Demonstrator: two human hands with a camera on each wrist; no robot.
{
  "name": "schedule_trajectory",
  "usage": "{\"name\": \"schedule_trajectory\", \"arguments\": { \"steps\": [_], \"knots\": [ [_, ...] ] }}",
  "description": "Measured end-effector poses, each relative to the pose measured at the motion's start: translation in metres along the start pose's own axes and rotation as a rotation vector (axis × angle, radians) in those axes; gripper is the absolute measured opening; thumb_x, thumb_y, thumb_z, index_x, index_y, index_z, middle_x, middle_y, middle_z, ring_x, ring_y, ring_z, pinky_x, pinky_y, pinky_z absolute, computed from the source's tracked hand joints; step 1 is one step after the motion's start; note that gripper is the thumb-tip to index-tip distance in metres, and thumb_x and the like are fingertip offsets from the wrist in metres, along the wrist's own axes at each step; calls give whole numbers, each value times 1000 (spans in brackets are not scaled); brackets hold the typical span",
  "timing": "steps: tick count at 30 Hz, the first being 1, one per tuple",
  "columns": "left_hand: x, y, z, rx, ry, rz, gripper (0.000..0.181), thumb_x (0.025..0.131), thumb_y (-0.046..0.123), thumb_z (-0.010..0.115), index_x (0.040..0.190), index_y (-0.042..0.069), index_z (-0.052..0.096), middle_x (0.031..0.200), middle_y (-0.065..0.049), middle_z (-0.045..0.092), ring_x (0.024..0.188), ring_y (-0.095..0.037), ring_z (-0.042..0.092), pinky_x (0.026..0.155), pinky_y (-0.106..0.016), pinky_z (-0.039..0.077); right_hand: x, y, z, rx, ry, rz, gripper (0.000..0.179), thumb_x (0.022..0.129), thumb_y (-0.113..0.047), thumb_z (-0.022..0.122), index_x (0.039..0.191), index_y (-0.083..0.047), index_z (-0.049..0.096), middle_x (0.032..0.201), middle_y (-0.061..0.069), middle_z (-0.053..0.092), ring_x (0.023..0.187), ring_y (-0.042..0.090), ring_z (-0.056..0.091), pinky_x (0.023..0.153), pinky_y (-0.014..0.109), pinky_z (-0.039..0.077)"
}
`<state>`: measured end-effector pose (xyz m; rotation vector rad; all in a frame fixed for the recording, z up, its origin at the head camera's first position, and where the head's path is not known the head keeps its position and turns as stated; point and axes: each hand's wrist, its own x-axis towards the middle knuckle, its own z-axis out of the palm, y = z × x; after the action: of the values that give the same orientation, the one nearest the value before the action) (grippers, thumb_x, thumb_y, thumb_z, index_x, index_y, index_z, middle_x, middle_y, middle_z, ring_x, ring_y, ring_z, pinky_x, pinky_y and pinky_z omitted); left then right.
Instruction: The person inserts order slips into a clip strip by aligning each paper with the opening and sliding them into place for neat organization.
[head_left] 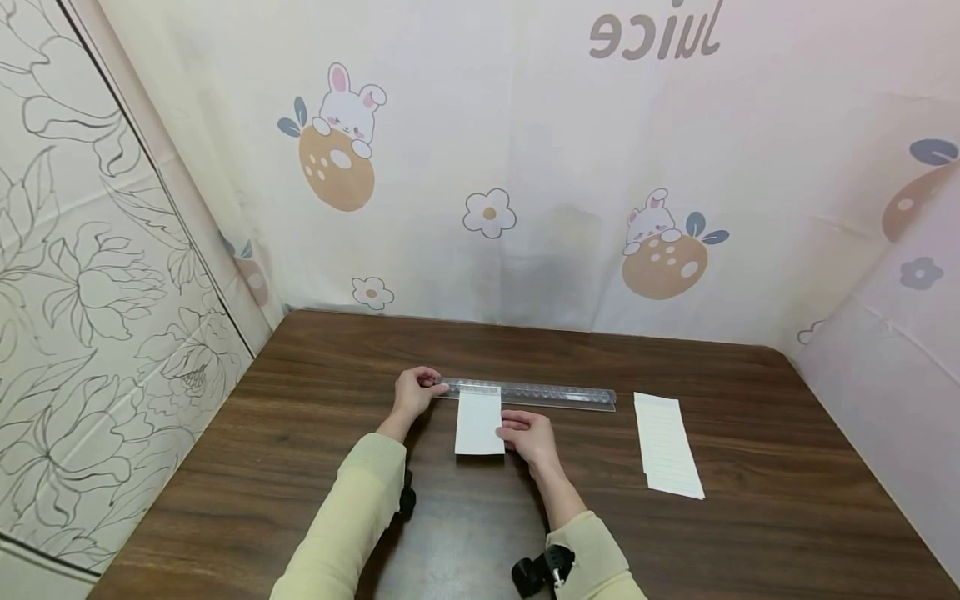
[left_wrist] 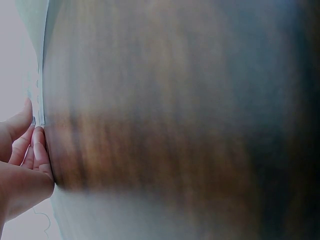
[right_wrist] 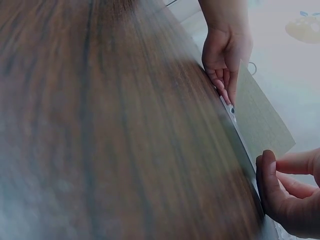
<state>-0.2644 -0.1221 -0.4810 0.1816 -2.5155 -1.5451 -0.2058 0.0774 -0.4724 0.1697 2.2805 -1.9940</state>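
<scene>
A long clear plastic strip point(head_left: 558, 396), with a row of rounded marks along it, lies across the middle of the table. My left hand point(head_left: 414, 393) pinches its left end between thumb and fingers; in the left wrist view that hand point(left_wrist: 27, 155) is at the frame's edge. A white paper slip point(head_left: 480, 422) has its far end at the strip. Its near end is raised off the table, and in the right wrist view the slip point(right_wrist: 260, 112) stands tilted. My right hand point(head_left: 531, 435) pinches the slip's right edge near the lower corner.
Several overlapping white paper slips point(head_left: 667, 446) with faint lines lie on the table to the right. The brown wood-grain table point(head_left: 315, 500) ends at the back against a printed curtain point(head_left: 555, 167). A patterned panel point(head_left: 97, 275) stands on the left.
</scene>
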Motion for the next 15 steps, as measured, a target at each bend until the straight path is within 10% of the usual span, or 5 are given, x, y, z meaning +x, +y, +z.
{"name": "schedule_trajectory", "arguments": {
  "steps": [15],
  "knots": [
    [0, -1, 0, 2, -1, 0, 17, 72, 9, 73, 82, 0, 64, 76, -8, 59, 74, -19, 53, 66, -30, 43, 1, -1, 6, -18, -8, -5, 30, 74, 9, 64, 103, 13, 59, 87, 22, 63, 66, 9, 58, 55, 25, 48]
  ]
}}
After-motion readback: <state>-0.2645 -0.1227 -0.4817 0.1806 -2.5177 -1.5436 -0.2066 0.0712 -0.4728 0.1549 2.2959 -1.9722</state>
